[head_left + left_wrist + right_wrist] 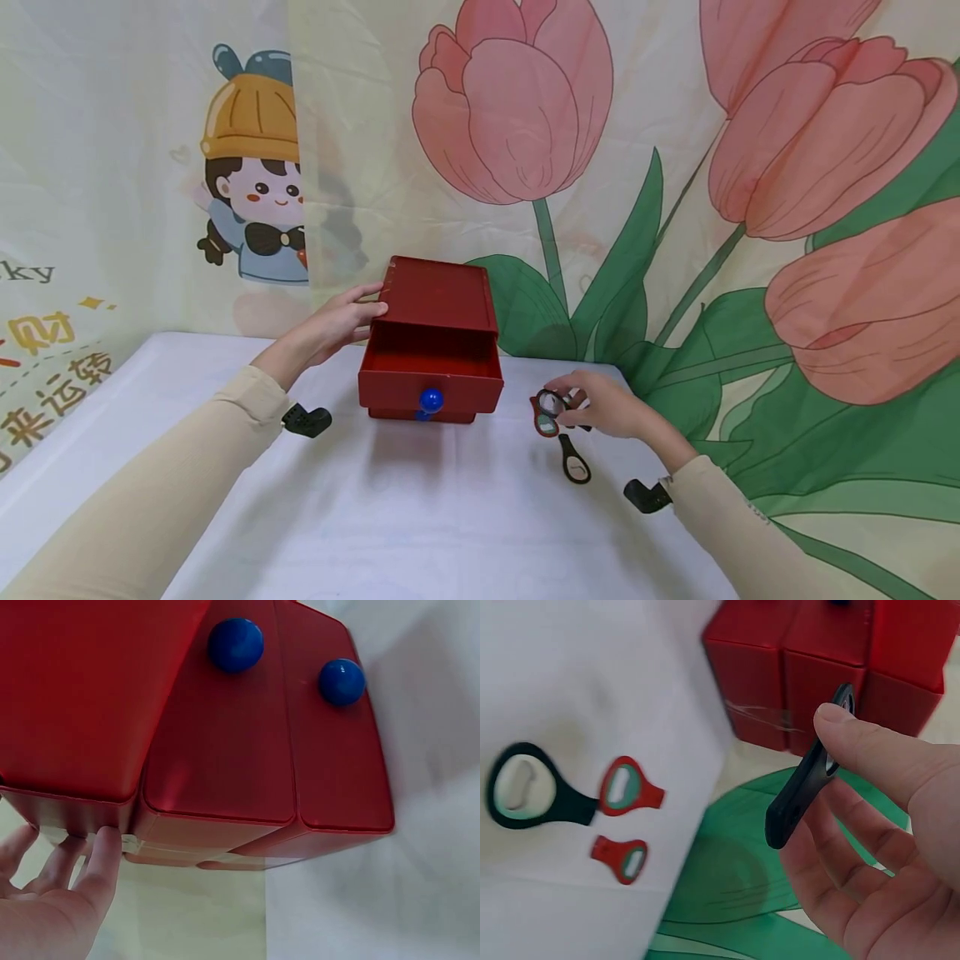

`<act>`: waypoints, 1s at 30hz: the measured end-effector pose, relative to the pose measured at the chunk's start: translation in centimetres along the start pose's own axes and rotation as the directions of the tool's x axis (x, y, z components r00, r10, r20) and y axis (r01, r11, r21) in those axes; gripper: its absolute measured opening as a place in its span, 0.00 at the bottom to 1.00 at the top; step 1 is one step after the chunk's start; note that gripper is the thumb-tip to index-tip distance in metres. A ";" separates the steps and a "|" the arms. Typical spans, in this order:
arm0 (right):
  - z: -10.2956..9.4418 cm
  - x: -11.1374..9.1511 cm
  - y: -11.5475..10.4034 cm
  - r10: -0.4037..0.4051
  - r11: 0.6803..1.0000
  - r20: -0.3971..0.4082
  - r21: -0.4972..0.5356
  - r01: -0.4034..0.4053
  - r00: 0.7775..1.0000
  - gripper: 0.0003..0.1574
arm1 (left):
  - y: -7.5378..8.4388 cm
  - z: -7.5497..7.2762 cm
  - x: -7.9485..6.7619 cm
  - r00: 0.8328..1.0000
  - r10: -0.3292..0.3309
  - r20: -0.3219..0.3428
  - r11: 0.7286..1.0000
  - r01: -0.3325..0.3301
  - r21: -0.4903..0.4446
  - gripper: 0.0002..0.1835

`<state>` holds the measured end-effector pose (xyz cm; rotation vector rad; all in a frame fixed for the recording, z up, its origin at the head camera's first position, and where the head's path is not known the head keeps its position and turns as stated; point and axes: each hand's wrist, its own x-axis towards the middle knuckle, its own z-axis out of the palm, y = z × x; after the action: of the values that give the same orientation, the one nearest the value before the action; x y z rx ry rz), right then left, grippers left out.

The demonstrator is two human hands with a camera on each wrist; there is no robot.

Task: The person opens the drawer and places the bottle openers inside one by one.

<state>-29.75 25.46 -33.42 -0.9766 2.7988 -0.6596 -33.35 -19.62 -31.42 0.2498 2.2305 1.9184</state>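
My left hand (333,321) rests its fingertips against the left side of a red box with two drawers (442,292). In the left wrist view the fingers (100,874) are mostly straight against that side. The upper drawer (408,392) is pulled out and carries a blue knob (431,401); a second blue knob (342,682) sits on the lower one. To the right of the box, my right hand (603,406) pinches a black bottle opener (802,799) between thumb and fingers, lifted above the table.
On the white tabletop (450,533) lie another black bottle opener (566,799) and two red ones, a larger one (622,786) and a smaller one (622,859). Behind the table hangs a cloth printed with tulips (517,117). Black wrist devices (307,421) show beside both sleeves.
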 end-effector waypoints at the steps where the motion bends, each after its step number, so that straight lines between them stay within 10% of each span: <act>1: -0.4 0.1 -0.3 -0.009 1.000 -0.005 0.000 0.009 1.000 0.29 | 0.0 0.0 0.0 1.000 -0.002 0.000 1.000 0.002 0.002 0.40; 30: -5.6 5.0 -8.8 -0.104 0.987 -0.055 -0.132 0.096 0.993 0.31 | 0.4 0.0 -0.1 1.000 -0.002 0.018 0.999 0.001 0.038 0.41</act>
<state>-30.00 18.34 -24.35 -1.1455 2.8933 -0.5328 -33.27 -19.54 -31.01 0.2704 2.2566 1.8669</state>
